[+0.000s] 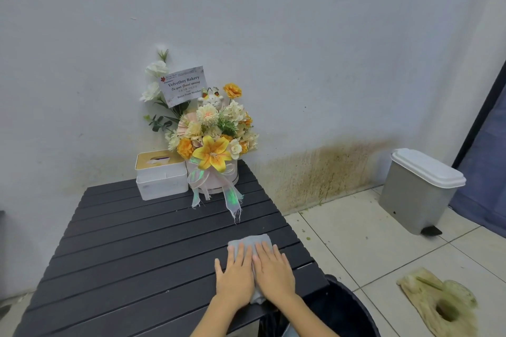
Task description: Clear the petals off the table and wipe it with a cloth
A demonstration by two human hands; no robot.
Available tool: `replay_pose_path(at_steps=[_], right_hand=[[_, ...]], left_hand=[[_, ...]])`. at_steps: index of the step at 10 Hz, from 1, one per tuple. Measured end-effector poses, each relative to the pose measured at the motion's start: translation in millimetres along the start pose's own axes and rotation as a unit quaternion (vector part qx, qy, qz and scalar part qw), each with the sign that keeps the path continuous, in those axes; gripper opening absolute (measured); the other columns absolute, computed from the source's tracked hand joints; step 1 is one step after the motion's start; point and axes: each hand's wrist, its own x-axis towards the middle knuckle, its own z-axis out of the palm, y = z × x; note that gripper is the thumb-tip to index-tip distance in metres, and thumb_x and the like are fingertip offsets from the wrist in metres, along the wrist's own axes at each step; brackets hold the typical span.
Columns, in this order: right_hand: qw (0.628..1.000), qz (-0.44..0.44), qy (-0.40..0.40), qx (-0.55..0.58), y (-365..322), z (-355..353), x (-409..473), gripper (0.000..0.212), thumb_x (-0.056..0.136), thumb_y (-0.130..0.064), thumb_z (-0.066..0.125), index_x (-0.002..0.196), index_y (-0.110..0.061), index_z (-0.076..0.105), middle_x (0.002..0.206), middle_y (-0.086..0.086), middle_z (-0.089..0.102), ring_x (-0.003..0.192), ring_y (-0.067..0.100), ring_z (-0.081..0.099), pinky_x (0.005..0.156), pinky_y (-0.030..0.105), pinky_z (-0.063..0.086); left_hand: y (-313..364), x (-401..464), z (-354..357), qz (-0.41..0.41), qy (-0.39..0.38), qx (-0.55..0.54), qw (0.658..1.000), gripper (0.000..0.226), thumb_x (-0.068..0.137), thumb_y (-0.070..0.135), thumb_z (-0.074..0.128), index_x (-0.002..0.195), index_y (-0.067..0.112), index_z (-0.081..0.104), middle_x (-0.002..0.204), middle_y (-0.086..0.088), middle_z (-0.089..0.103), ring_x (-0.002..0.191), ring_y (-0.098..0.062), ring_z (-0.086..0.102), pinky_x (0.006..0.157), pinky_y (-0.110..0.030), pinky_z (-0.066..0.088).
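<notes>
Pressing flat on a grey cloth (pixel 250 241), both hands lie side by side near the table's right front edge — left hand (pixel 235 272) and right hand (pixel 273 268), fingers straight and together, palms down, gripping nothing; the cloth shows beyond the fingertips and again as a small fold between the wrists; it lies on the black slatted table (pixel 131 249); no loose petals can be made out on the slats. At the far edge, against the wall, stands a flower arrangement (pixel 213 139) in a pale round box with an iridescent ribbon trailing onto the slats; a card reading "Velvetboy Bakery" (pixel 183 85) stands above it; a white tissue box (pixel 160 174) sits just beside it on the left. Off the table — a dark bin (pixel 342 309) below the front right corner; a grey pedal bin with white lid (pixel 419 191) near the wall; a stained rag (pixel 438 301) on the tiled floor.
</notes>
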Motion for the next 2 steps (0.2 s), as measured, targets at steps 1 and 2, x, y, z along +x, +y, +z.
replay_pose_path(at_steps=[1, 2], right_hand=[[0.999, 0.016, -0.035, -0.004, -11.0, -13.5, 1.0, 0.056, 0.098, -0.043, 0.006, 0.149, -0.02, 0.019, 0.158, -0.004, 0.013, 0.147, 0.021, 0.003, 0.118, 0.046, -0.002], [0.998, -0.011, 0.025, 0.048, -25.7, -39.9, 9.3, 0.047, 0.102, -0.031, 0.023, 0.147, -0.019, 0.027, 0.158, -0.003, 0.017, 0.147, 0.021, 0.004, 0.117, 0.05, -0.002]], left_hand=[[-7.1, 2.6, -19.0, 0.011, -0.031, -0.021, 0.999, 0.053, 0.101, 0.026, 0.02, 0.151, 0.017, 0.004, 0.16, -0.001, -0.002, 0.146, -0.025, -0.012, 0.117, -0.056, -0.002], [-9.3, 5.9, -55.3, 0.01, 0.07, -0.098, 0.993, 0.051, 0.1, 0.027, 0.025, 0.149, 0.018, 0.016, 0.159, 0.001, 0.012, 0.147, -0.024, -0.006, 0.117, -0.053, 0.003]])
